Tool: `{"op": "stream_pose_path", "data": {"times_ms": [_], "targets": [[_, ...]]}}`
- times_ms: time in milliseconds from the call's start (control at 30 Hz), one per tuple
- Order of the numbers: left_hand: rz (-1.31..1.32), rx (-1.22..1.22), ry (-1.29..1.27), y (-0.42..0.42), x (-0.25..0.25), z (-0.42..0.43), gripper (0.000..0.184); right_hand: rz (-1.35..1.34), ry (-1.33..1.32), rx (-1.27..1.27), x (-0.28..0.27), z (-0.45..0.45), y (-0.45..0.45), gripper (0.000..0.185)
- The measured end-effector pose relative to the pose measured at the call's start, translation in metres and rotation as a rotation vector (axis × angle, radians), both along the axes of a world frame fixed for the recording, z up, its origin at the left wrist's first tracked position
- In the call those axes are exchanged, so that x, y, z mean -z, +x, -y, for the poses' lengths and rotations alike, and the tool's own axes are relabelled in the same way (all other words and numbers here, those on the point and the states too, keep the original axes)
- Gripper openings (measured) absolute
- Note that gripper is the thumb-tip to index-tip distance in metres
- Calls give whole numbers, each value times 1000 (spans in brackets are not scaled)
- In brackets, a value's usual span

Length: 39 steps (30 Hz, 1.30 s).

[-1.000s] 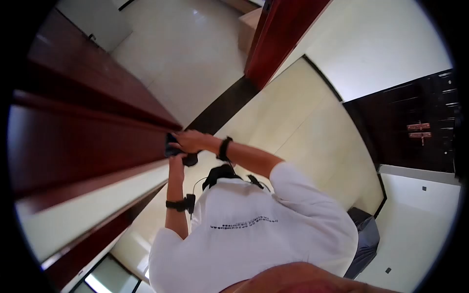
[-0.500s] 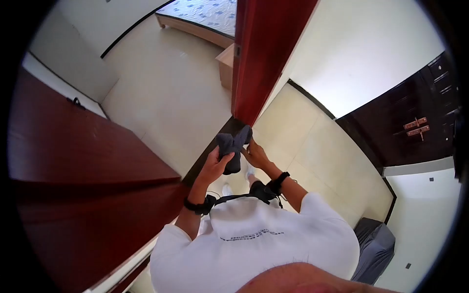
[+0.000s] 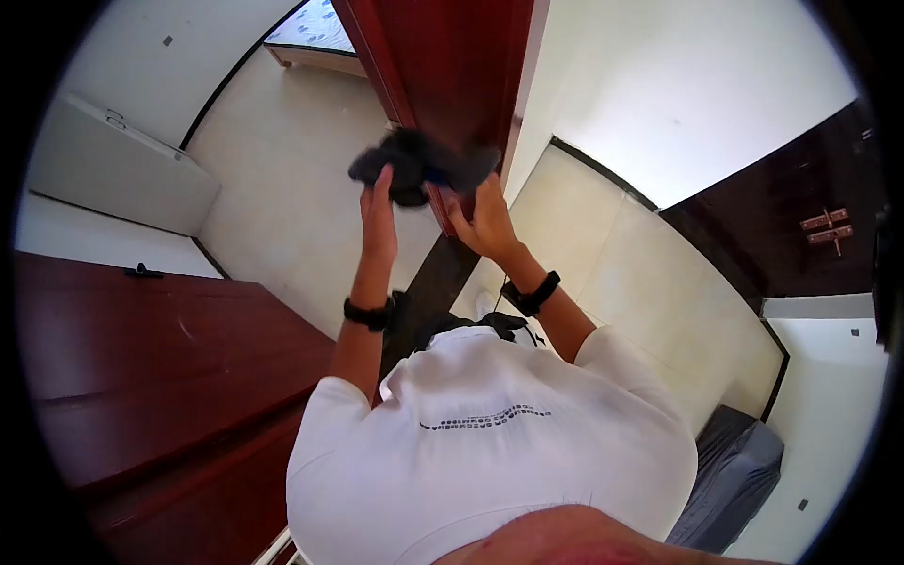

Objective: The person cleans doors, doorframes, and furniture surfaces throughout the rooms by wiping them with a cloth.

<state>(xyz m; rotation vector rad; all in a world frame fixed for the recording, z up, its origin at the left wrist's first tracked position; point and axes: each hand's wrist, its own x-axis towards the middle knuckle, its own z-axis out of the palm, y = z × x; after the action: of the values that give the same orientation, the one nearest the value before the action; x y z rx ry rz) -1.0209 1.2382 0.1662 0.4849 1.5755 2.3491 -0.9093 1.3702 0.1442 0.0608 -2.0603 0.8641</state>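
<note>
A dark grey cloth [image 3: 407, 168], blurred by motion, is stretched between my two hands in front of the reddish-brown door frame [image 3: 452, 75]. My left hand [image 3: 379, 215] grips its left part, thumb and fingers upright along the bunched fabric. On the other side, my right hand [image 3: 490, 218] is closed on the cloth's right end, close to the lower part of the frame. Whether the cloth touches the wood cannot be made out. Black bands circle both wrists.
A red-brown door [image 3: 179, 348] stands at the left, with a dark threshold strip [image 3: 443, 273] on the floor. Beyond it are a bed [image 3: 315, 33] and a pale panel [image 3: 122, 169]. At right are a dark double door [image 3: 782, 217] and a grey covered object [image 3: 730, 471].
Both hands have risen and moved forward with the cloth, from near my waist to the door frame. The cloth is spread wider, and my view has shifted slightly.
</note>
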Motion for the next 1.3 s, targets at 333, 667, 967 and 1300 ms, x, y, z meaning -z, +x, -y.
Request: {"op": "stream_pose_path", "data": {"times_ms": [333,667,967,1300], "targets": [[-1029,-10,-389,-84,-50,-92,25,-70,72,233,-48,-31,-63,42],[-951,299,-317,-101,85,-57,17,407,321,558,53,-10,-42,44],[-823,392,-9,-134,-32,-54,23,354,231,762,-43,11,-93,48],[-1297,566,-84,-149,9,-82,37,343,202,1062,14,7,-137,54]]}}
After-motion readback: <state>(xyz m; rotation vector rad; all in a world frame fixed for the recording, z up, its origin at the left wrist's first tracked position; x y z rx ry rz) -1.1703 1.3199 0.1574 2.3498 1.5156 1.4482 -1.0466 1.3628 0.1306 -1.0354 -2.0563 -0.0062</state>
